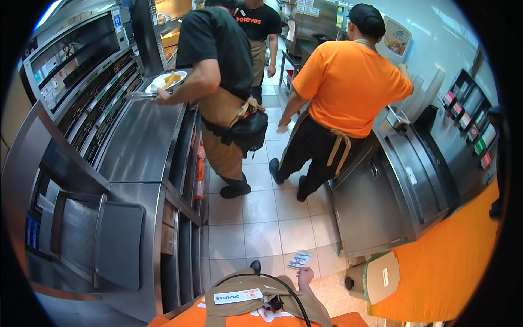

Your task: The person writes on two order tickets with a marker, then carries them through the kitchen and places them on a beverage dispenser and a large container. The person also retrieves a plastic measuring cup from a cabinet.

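Note:
My right hand [305, 275] hangs low in front of my body, its fingers closed on the edge of a small printed card [299, 260] with white, teal and red areas. Below the card lies the tiled floor. My left hand is out of view. Before me on the left, a co-worker's hand holds metal tongs [141, 95] beside a white plate [182, 75] with golden fried food [172, 79], over the steel counter.
Two co-workers stand ahead, one in black [214, 45], one in orange [343, 86]; another is farther back. A steel counter [135, 143] with a grey tray [119, 245] runs left. Right are a steel cabinet [367, 208], an orange counter [441, 265] and a cardboard box [382, 278].

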`<state>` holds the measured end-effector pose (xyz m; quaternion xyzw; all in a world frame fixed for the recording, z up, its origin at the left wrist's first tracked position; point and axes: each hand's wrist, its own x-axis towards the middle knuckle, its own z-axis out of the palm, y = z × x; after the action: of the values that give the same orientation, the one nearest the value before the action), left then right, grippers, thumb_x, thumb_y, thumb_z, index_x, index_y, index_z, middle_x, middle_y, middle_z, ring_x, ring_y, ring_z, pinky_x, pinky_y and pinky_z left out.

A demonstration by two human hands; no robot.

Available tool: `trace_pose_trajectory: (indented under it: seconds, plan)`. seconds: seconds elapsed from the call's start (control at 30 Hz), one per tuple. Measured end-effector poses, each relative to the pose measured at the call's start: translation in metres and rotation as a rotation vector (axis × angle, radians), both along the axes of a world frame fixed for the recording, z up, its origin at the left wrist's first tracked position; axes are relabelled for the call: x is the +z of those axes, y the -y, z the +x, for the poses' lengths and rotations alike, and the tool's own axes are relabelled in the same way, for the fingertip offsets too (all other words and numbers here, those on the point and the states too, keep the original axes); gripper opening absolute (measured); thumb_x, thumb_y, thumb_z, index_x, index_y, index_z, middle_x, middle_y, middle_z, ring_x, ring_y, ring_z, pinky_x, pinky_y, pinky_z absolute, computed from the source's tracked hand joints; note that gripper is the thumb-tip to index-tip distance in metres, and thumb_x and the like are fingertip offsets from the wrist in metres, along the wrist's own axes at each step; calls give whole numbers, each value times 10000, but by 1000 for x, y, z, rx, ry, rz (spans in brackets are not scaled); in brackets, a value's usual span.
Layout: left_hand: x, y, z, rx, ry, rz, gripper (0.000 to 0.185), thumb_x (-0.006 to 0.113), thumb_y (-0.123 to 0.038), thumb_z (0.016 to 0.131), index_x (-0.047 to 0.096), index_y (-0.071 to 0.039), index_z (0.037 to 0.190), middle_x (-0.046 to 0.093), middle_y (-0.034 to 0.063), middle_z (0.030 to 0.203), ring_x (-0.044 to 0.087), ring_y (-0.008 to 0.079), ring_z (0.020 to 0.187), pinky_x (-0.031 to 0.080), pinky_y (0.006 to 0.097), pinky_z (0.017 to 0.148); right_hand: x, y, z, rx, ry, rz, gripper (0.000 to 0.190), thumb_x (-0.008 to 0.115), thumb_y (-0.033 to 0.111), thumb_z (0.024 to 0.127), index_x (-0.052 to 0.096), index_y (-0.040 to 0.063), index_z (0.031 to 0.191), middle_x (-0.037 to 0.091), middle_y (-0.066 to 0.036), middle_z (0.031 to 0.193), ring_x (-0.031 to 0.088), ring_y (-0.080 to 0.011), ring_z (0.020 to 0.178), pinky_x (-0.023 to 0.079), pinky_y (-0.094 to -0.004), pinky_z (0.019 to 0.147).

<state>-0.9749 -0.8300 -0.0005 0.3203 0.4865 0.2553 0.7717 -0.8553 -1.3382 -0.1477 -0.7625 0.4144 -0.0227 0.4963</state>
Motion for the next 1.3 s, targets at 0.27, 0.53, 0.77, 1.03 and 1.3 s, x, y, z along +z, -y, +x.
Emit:
trace_pose_trajectory:
  seconds: [0.27, 0.53, 0.77, 1.03, 1.3]
  plan:
    - [-19, 105, 98, -43, -81, -26, 233, 714, -169, 802, 547, -140, 642, 478, -49, 587, 409, 47, 466, 303, 186, 430, 37, 40, 152, 86, 154, 124, 94, 623, 55, 831, 590, -4, 766, 631, -90, 613, 557, -115, 446, 436, -251, 402]
    - [-57, 234, 146, 65, -156, -47, 249, 724, -190, 806, 547, -144, 638, 479, -50, 576, 406, 42, 446, 293, 176, 400, 81, 125, 249, 510, 93, 106, 132, 653, 140, 825, 642, 9, 811, 658, -75, 645, 592, -112, 496, 472, -256, 475]
    - [-71, 303, 165, 182, -180, -9, 263, 733, -209, 808, 546, -147, 634, 480, -52, 566, 404, 38, 429, 285, 167, 373, 125, 193, 341, 839, 128, -201, 171, 677, 214, 792, 668, 43, 799, 661, -61, 646, 637, -163, 551, 490, -315, 560]
    - [-12, 306, 298, 85, -327, 35, 186, 761, -203, 782, 608, -105, 745, 506, -54, 575, 434, 22, 441, 329, 145, 388, 92, 162, 442, 879, 227, -46, 162, 744, 197, 753, 695, 46, 784, 635, -81, 795, 614, -159, 594, 488, -304, 548]
    - [74, 361, 530, -746, -120, 59, 216, 745, -200, 795, 667, -40, 918, 610, -36, 731, 494, 9, 568, 395, 133, 525, 94, 131, 533, 889, 328, -131, 153, 747, 165, 743, 688, 28, 783, 647, -99, 809, 624, -194, 662, 501, -308, 606]
